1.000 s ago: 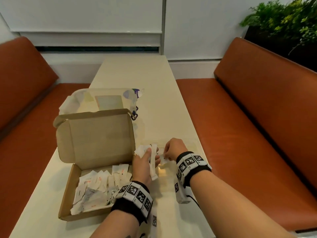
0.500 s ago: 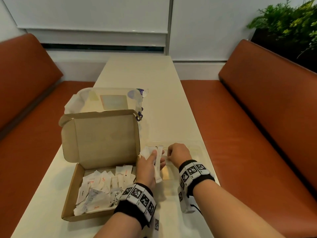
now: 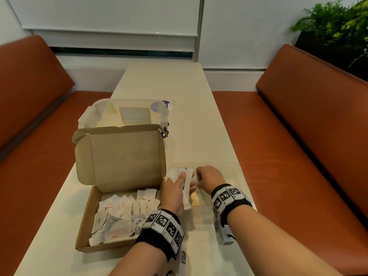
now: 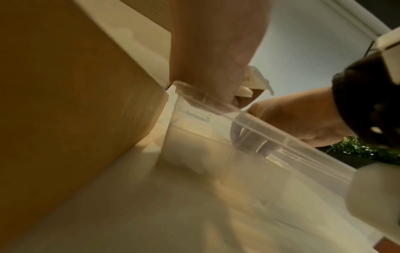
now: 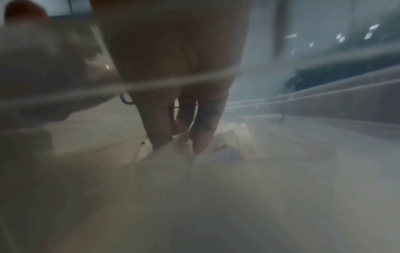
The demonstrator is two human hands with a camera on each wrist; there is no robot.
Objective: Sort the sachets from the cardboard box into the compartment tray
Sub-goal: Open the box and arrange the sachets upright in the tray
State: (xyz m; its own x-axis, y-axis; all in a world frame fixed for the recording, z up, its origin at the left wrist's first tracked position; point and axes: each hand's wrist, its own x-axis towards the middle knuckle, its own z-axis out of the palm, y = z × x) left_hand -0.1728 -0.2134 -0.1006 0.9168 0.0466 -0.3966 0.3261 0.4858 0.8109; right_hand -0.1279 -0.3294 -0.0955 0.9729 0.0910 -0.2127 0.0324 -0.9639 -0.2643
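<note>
Cardboard box (image 3: 111, 198) on the bench is mostly full of sachets (image 3: 119, 216), so we're early on. Our left hand (image 3: 175, 193) holds a bunch; right hand (image 3: 208, 177) sets one into the clear tray (image 3: 237, 172).

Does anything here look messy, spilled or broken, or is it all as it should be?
Nothing looks spilled or broken. The sachets lie in a loose, jumbled heap inside the open cardboard box, which fits things waiting to be sorted. The left hand holds a few sachets beside the clear tray, and the right hand reaches into it.
</note>
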